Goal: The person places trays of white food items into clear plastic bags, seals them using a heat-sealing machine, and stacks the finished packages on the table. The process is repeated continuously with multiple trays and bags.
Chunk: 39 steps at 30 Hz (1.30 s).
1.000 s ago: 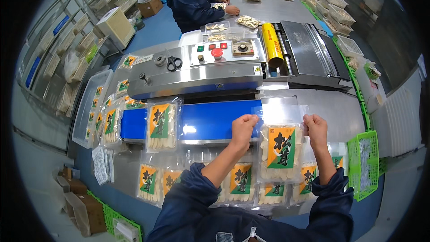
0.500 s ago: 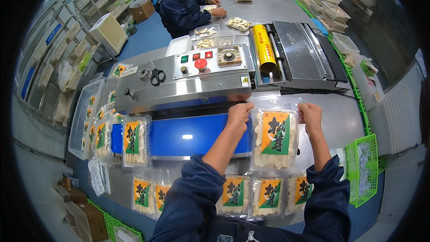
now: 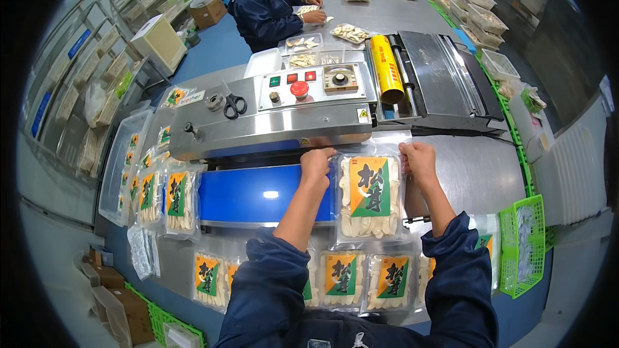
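A clear bag of pale sliced mushrooms with an orange and green label (image 3: 369, 200) hangs upright between my hands. My left hand (image 3: 316, 169) pinches its top left corner and my right hand (image 3: 420, 161) its top right corner. The bag's upper edge lies along the front of a steel sealing machine (image 3: 277, 122), close to the right end of its blue conveyor belt (image 3: 264, 192). At the belt's left end rests another filled bag (image 3: 182, 201). Several similar bags (image 3: 342, 277) lie in a row on the near table edge, partly hidden by my forearms.
Scissors (image 3: 235, 107) lie on the machine. Behind it stands a film wrapper with a yellow roll (image 3: 387, 67). A green basket (image 3: 522, 245) sits at the right, a clear bin of bags (image 3: 116, 174) at the left. Across the table a co-worker (image 3: 264, 13) handles mushroom slices.
Both my hands have moved left with the bag, bringing it to the belt's right end. The bag at the belt's left end has shifted further left.
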Each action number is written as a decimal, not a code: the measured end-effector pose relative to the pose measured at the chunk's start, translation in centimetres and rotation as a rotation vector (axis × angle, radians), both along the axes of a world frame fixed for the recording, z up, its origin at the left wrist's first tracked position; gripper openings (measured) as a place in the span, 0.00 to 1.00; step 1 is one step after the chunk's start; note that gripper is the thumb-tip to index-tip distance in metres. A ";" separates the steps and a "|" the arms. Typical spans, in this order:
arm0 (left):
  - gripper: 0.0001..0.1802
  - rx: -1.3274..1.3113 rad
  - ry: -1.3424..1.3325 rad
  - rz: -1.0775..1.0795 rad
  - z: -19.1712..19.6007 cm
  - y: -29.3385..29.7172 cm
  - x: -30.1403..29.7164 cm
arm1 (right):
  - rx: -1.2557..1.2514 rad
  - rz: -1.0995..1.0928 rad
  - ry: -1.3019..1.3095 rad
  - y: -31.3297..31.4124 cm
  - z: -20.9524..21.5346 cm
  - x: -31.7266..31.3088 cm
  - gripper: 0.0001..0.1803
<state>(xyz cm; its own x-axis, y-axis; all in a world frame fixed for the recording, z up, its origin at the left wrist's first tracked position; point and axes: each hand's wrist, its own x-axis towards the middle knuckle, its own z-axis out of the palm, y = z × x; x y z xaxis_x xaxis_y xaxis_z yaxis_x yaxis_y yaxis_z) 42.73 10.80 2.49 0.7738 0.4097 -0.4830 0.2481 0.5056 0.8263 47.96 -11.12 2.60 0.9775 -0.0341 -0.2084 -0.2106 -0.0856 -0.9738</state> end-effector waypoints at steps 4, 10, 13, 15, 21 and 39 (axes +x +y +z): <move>0.03 0.157 -0.037 0.021 0.2 2.1 -1.9 | -0.060 0.049 -0.019 1.7 -0.5 0.0 0.11; 0.10 0.671 -0.169 0.123 0.7 7.3 -12.3 | -0.043 0.065 0.020 4.3 -0.1 -0.6 0.10; 0.10 0.847 -0.073 0.213 0.6 9.9 -18.6 | -0.050 0.071 -0.001 5.6 0.0 -1.0 0.11; 0.11 0.770 -0.011 0.311 -1.3 12.7 -23.5 | -0.077 0.102 -0.021 6.9 0.2 -1.6 0.11; 0.12 0.509 0.092 0.479 -0.9 18.5 -32.2 | -0.128 0.274 -0.117 6.0 1.8 -4.6 0.14; 0.07 0.276 -0.502 0.914 -9.2 61.8 -37.9 | -0.152 -0.019 0.271 -1.5 -5.1 -27.9 0.05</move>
